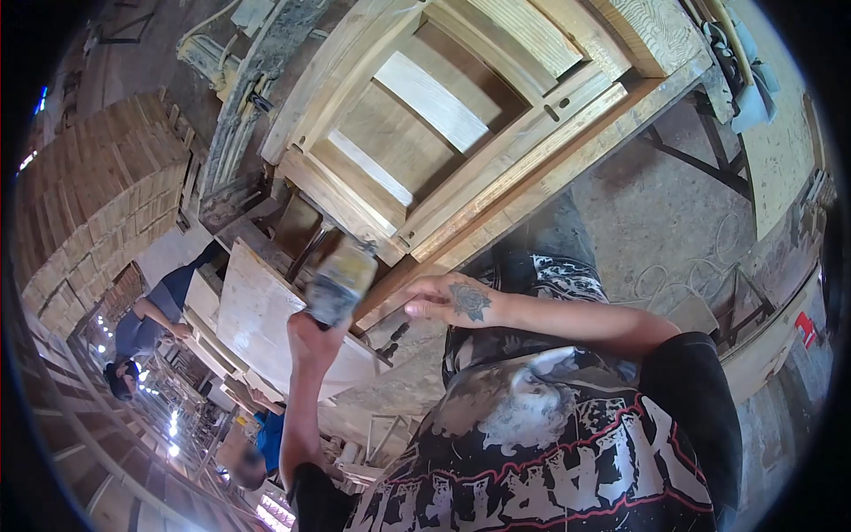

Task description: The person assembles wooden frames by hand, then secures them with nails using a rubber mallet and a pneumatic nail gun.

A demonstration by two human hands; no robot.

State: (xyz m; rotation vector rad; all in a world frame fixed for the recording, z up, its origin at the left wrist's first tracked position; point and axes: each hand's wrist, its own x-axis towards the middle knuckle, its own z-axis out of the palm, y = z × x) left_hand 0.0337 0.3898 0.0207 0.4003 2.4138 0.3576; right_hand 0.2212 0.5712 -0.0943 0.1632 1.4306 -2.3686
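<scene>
Beside wooden door frame [461,133]: left hand [312,335] clenched around blurred bottle [341,279]; right hand [448,299] loose, resting on frame edge, gripping nothing.

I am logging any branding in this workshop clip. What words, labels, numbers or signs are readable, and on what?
Black shirt: large white letters edged in red, seen upside down and cut off by folds, not readable as a word.
Red sign at the right edge: a white mark, too small to read.
Yellow and grey can gripped in the left hand: motion-blurred, no label readable.
Right hand: a flower tattoo, no text.
</scene>
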